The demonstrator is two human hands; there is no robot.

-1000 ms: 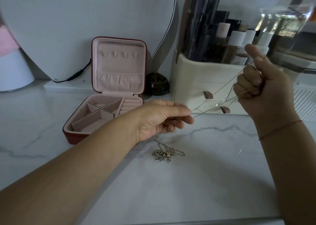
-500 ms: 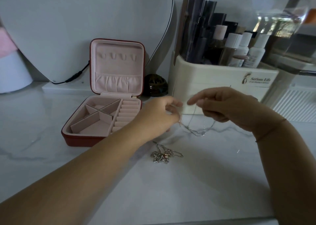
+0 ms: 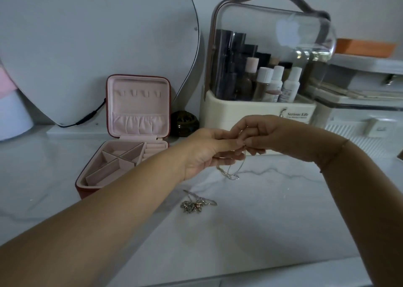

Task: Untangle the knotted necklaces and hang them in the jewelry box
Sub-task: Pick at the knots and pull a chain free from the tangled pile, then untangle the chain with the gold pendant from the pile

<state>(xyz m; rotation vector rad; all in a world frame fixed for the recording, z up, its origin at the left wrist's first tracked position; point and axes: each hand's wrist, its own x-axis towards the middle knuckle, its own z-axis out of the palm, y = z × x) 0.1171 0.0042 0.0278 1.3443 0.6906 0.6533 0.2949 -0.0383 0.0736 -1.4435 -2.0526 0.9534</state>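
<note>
Marble counter [image 3: 261, 232], open red jewelry box [image 3: 139, 112] back left with lid upright; right of it left hand [image 3: 207, 153] and right hand [image 3: 268, 134] meet, both pinching thin chain [image 3: 231, 173] looping below; tangled necklace [image 3: 197, 204] lies nearer.

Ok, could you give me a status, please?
Left hand, right hand pinch thin silver chain. Tangled pendant necklace on marble counter. Red jewelry box open.

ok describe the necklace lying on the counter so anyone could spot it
Find the open red jewelry box on the marble counter. Right of its front corner lies a small tangled necklace. Unlike the thin chain held up above it, it lies untouched, with a pinkish bead.
</note>
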